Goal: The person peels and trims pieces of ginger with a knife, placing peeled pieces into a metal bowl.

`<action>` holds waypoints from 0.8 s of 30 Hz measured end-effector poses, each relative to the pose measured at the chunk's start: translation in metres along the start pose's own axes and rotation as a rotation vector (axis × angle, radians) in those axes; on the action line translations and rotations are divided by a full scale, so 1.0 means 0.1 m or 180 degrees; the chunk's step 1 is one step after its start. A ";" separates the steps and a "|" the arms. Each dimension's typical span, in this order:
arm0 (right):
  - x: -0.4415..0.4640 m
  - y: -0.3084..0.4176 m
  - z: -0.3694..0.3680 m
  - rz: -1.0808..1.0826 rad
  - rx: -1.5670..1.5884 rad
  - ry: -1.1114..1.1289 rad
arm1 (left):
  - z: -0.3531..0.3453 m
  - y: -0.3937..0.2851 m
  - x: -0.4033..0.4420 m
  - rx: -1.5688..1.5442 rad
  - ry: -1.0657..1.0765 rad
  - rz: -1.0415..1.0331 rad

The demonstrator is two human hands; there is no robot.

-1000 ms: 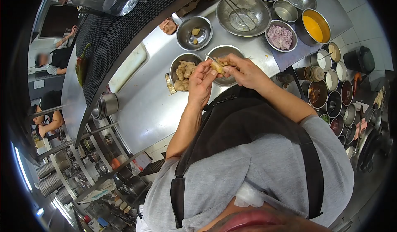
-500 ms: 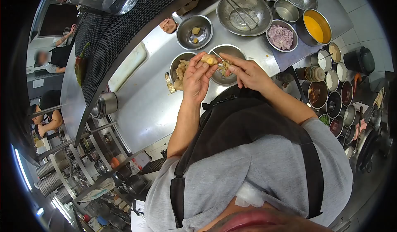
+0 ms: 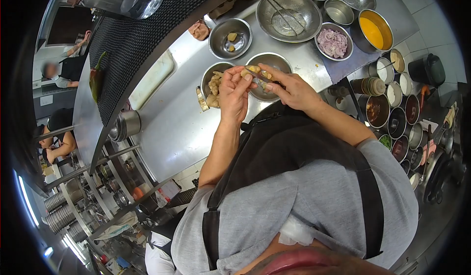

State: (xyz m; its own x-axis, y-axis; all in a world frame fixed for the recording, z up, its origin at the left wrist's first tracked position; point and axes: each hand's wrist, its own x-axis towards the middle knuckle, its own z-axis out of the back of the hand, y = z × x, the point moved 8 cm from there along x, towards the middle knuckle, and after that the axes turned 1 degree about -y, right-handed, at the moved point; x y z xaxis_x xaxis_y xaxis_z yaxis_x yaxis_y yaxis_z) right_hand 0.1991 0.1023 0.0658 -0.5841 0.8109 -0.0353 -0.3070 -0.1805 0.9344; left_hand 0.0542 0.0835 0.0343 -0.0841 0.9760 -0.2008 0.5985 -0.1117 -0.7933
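Note:
My left hand (image 3: pixel 233 89) is closed on a knobby, partly peeled piece of ginger (image 3: pixel 244 73), held over the steel bowl (image 3: pixel 278 60) in front of me. My right hand (image 3: pixel 297 92) grips a small knife (image 3: pixel 257 75), its thin blade lying against the ginger; the handle is hidden in the fingers. Shreds of peel show around the right fingertips. Just left of my left hand, a bowl of unpeeled ginger (image 3: pixel 214 85) stands partly covered by that hand. Farther back, another steel bowl (image 3: pixel 216 49) contains a few pale yellow pieces.
Behind stand a large colander with tongs (image 3: pixel 289 17), a bowl of sliced onions (image 3: pixel 333 42) and a pot of orange liquid (image 3: pixel 375 32). Sauce containers (image 3: pixel 394 96) crowd the right side. A white cutting board (image 3: pixel 154 81) lies left, beneath a raised shelf (image 3: pixel 132 39). Other people are at far left.
The right hand has moved left, closer to the left hand, and the knife blade now lies across the ginger. The ginger has turned slightly in the left fingers.

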 end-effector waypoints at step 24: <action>0.10 -0.30 -0.07 -0.0618 0.1888 0.0071 | -0.07 0.05 -0.10 0.0011 0.0150 -0.0365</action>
State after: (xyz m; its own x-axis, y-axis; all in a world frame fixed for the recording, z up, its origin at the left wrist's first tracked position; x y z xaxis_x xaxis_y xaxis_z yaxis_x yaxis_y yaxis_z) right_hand 0.1975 0.1120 0.0345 -0.5770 0.7849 -0.2257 0.0566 0.3141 0.9477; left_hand 0.0634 0.0746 0.0364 -0.1143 0.9901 -0.0816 0.5843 0.0005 -0.8115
